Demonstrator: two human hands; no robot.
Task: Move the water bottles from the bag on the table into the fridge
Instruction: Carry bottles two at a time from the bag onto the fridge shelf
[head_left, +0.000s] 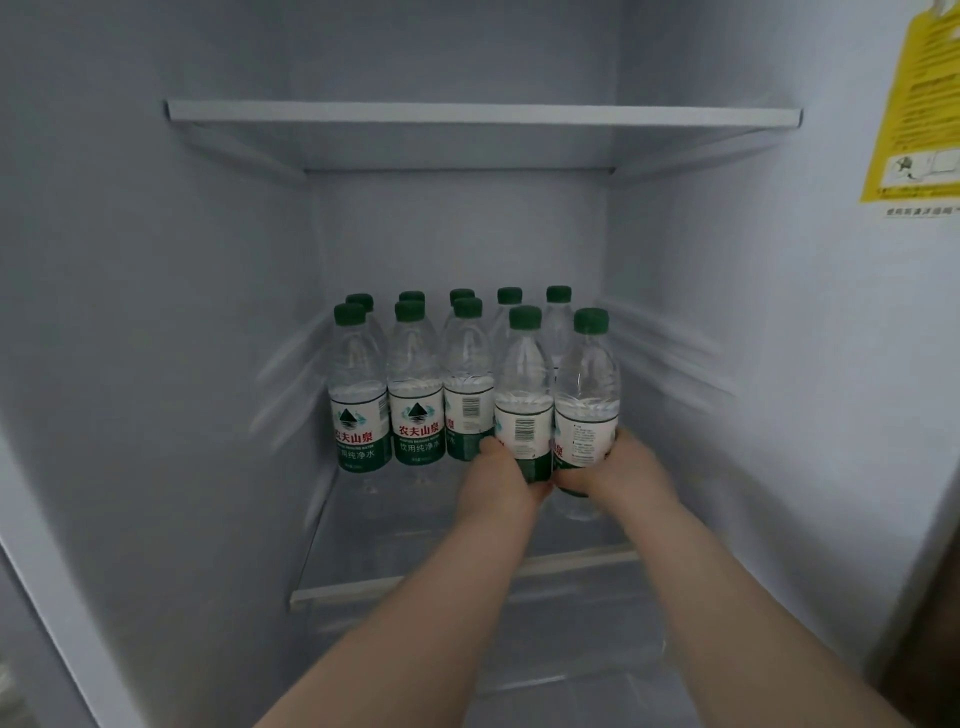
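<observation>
Brightness: dim and even, cool grey-blue cast across the fridge interior.
Source: soft, from the front; right wall lighter than left.
Shadows: faint band under the upper shelf.
Glare: pale highlights on the nearest bottle.
Blur: streaky smear on both side walls; yellow sticker print unreadable.
Distortion: edges bow outward.

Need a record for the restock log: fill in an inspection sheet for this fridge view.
Surface: glass shelf, bottles grouped toward its back.
Job's things: ten green-capped water bottles in all; eight standing bottles in two rows, two held at front right.
Clutter: nothing seen.
Grips: left hand holds the left held bottle; right hand holds the right held bottle.
Cables: nothing seen.
Surroundings: white fridge interior, upper shelf, yellow sticker at right.
</observation>
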